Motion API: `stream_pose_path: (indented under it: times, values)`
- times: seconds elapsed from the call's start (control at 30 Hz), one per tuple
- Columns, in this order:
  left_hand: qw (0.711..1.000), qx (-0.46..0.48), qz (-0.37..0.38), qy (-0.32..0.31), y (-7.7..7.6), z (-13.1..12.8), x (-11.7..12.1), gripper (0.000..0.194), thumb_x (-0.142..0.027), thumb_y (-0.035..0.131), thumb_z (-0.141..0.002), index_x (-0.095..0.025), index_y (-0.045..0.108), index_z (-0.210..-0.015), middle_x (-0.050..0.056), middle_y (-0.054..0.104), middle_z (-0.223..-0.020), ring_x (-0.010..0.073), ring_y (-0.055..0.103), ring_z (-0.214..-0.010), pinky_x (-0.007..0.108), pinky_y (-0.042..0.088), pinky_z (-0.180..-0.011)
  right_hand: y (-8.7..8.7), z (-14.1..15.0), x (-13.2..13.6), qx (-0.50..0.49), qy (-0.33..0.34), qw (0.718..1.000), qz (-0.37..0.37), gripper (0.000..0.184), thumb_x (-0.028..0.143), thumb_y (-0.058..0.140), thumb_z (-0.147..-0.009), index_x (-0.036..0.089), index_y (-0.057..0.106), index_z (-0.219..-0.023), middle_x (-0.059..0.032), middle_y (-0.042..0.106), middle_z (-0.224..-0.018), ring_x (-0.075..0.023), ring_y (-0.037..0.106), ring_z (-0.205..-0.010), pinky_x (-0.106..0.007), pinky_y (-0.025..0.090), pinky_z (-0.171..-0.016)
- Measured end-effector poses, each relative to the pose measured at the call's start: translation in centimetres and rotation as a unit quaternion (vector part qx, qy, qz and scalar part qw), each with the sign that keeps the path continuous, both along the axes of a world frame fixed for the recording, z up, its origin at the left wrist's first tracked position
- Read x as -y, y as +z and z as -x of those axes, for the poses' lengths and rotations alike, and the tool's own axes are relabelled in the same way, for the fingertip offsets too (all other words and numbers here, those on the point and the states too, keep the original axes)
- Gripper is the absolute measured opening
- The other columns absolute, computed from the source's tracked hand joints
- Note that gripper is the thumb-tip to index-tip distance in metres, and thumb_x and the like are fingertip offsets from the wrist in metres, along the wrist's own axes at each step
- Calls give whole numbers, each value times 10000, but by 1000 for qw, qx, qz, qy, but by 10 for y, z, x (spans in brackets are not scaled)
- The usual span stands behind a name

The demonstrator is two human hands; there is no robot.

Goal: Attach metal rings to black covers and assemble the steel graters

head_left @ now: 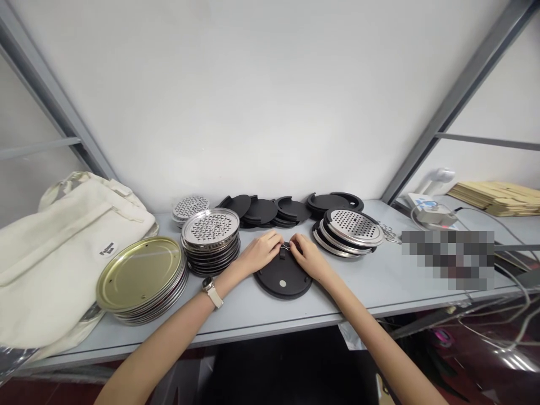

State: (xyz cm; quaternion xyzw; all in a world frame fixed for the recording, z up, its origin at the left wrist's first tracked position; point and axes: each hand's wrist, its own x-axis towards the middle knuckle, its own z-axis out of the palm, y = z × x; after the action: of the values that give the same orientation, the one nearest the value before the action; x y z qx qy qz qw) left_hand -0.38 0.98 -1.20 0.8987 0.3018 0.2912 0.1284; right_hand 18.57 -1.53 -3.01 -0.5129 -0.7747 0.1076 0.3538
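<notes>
A round black plastic disc (278, 284) lies on the shelf in front of me, with a pale round spot and a small block on its face. A small metal wire piece (286, 247) shows at its far edge. My left hand (265, 249) pinches this wire from the left, its wrist wearing a watch. From the right, my right hand (310, 259) pinches at the same wire, fingers curled over the disc's edge. The exact grip of the fingertips is partly hidden.
Left are stacked gold lids (141, 273), perforated metal grater discs (212, 229) and a cream bag (63, 253). Behind are black holders (260, 211). To the right stand grater discs in black rims (354, 226), loose metal wire pieces (390, 232) and wooden boards (495, 197).
</notes>
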Motion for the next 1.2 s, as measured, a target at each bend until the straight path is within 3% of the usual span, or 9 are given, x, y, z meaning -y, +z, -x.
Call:
stream_pose_path:
  times: [0.17,1.2]
  values:
    - [1000,-9,-12,-6,1,0,1,150,-175,399,-947,-189,548,-956,29,544,-935,161,566,-854,275,452,-792,3,2,2,-3,2,1000,3,180,307,382,-942,223,458,-802,-52,584,-778,-206,547,-751,-321,440,-695]
    - [999,-34,-32,-6,2,2,3,135,-188,397,-954,-188,532,-949,34,551,-938,164,571,-842,266,446,-759,2,2,2,-3,1,1000,11,140,265,372,-909,220,447,-801,-57,586,-795,-212,555,-760,-335,443,-705]
